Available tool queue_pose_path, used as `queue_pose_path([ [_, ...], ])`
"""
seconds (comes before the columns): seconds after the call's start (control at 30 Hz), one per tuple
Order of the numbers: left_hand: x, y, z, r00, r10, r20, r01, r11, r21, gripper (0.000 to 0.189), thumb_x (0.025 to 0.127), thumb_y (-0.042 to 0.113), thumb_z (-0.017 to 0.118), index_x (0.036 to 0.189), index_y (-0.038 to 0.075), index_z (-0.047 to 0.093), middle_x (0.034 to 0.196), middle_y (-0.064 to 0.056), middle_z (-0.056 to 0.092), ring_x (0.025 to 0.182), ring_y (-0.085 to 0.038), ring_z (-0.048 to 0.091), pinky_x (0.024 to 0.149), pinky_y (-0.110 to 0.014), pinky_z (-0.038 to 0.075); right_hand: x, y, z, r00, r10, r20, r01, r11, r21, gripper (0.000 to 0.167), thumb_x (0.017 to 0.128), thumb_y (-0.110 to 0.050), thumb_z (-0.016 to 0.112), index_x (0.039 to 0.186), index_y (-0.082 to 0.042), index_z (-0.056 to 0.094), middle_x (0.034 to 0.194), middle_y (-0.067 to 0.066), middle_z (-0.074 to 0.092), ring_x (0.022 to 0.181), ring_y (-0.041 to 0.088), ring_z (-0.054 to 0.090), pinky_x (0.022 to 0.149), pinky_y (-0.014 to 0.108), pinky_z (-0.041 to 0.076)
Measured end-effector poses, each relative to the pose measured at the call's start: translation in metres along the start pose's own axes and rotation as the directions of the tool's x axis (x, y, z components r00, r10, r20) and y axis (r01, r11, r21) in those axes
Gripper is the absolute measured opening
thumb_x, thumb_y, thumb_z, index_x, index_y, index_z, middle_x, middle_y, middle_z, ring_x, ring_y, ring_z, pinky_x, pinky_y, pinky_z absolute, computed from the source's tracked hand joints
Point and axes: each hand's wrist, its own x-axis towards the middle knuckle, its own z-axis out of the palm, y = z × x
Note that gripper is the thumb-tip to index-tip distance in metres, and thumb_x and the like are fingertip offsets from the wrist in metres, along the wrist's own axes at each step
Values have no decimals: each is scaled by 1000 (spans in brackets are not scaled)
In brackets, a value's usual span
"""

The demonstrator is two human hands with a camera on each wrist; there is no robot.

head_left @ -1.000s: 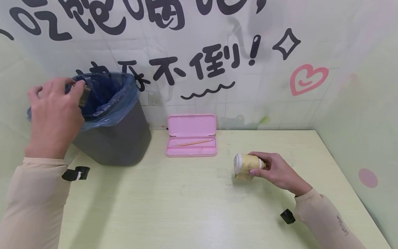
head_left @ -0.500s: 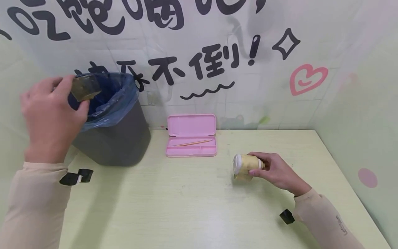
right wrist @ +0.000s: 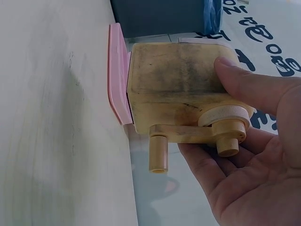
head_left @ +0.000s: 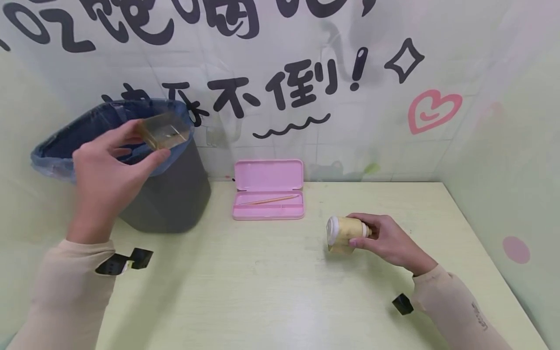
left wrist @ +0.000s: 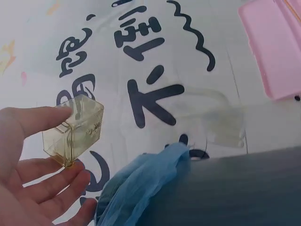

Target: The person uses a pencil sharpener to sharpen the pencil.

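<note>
My left hand (head_left: 107, 170) pinches a small clear yellowish plastic box (head_left: 166, 130), the shavings drawer of a pencil sharpener, between thumb and fingers. In the left wrist view the drawer (left wrist: 77, 132) looks see-through, with a few dark specks on one wall. It is held over the right rim of the bin. On the right, my right hand (head_left: 389, 240) grips a yellow hand-crank pencil sharpener (head_left: 350, 229), its white-rimmed end facing left. The crank handle (right wrist: 159, 153) and ridged white collar (right wrist: 223, 114) show in the right wrist view, where the thumb presses the sharpener's body.
A dark grey bin (head_left: 175, 204) lined with a blue bag (head_left: 52, 163) stands at the left. An open pink pencil case (head_left: 269, 175) with a pencil (head_left: 271, 200) in it lies against the back wall. The pale tabletop (head_left: 245, 287) runs between both arms.
My left hand has moved right and turned from above the bin's left part to its right rim, bringing the drawer into fuller view. The right hand and sharpener have stayed put.
</note>
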Motion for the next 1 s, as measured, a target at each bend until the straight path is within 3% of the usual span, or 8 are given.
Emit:
queue_pose_path([
  [0.13, -9, 2, 13, 999, 29, 18, -28, 997, -66, 51, 75, 20, 88, 124, 19, 72, 107, -2, 73, 95, 11, 59, 83, -12, 43, -1, 1, 0, 1000, 0, -6, 0, 1000, -6, 45, 87, -13, 78, 127, 0, 62, 103, 12, 66, 82, 19, 65, 71, 29, 55],
  [0.27, -19, 4, 28, 996, 78, 37, -74, 993, -94, 54, 74, 16, 89, 125, 13, 71, 112, -10, 73, 96, 13, 58, 83, -11, 42, -2, 2, 0, 1000, -4, -7, 4, 1000, -1, 44, 87, -13, 78, 127, -1, 62, 103, 12, 66, 82, 19, 64, 72, 29, 55],
  [0.4, -28, 3, 44, 990, 100, 101, -85, 986, -143, 55, 74, 13, 88, 126, 8, 70, 112, -12, 72, 95, 13, 57, 83, -10, 44, -2, 1, 2, 1000, -17, -2, 17, 1000, 13, 43, 87, -12, 77, 126, -1, 63, 103, 12, 66, 83, 18, 64, 72, 29, 55],
  [0.57, -39, -1, 67, 970, 105, 220, -60, 978, -200, 56, 77, 12, 86, 128, 2, 66, 109, -14, 73, 96, -8, 65, 81, -13, 47, 0, -1, 4, 1000, -18, -1, 18, 999, 28, 43, 88, -12, 76, 126, 1, 62, 104, 13, 66, 84, 18, 64, 73, 28, 55],
  [0.67, -47, -2, 82, 945, 113, 308, -39, 970, -239, 55, 79, 15, 86, 128, 2, 66, 107, -11, 74, 97, -21, 67, 81, -20, 50, 1, -3, 4, 1000, -18, -5, 18, 1000, 24, 44, 88, -12, 76, 127, 2, 62, 104, 13, 66, 84, 18, 64, 73, 28, 55],
  [0.73, -54, -2, 94, 924, 122, 364, -20, 962, -272, 55, 79, 17, 86, 129, 2, 66, 105, -9, 74, 97, -22, 67, 81, -27, 52, 1, -3, 4, 1000, -12, -9, 12, 1000, 19, 44, 88, -13, 76, 128, 1, 62, 105, 13, 66, 84, 19, 63, 73, 28, 55],
  [0.87, -71, 1, 119, 872, 117, 475, 48, 946, -321, 56, 79, 18, 85, 129, 2, 65, 108, -9, 73, 99, -23, 68, 84, -39, 55, 1, -4, 3, 1000, 8, -10, -8, 1000, 19, 46, 88, -14, 76, 129, 1, 61, 106, 14, 66, 85, 20, 64, 73, 28, 55],
  [1.0, -90, 4, 142, 818, 125, 562, 90, 937, -338, 56, 80, 21, 84, 130, 4, 65, 111, -9, 72, 100, -26, 68, 84, -43, 55, 1, -4, 2, 1000, 26, -12, -26, 1000, 17, 48, 88, -14, 76, 130, 2, 60, 108, 15, 66, 85, 20, 65, 74, 28, 55],
])
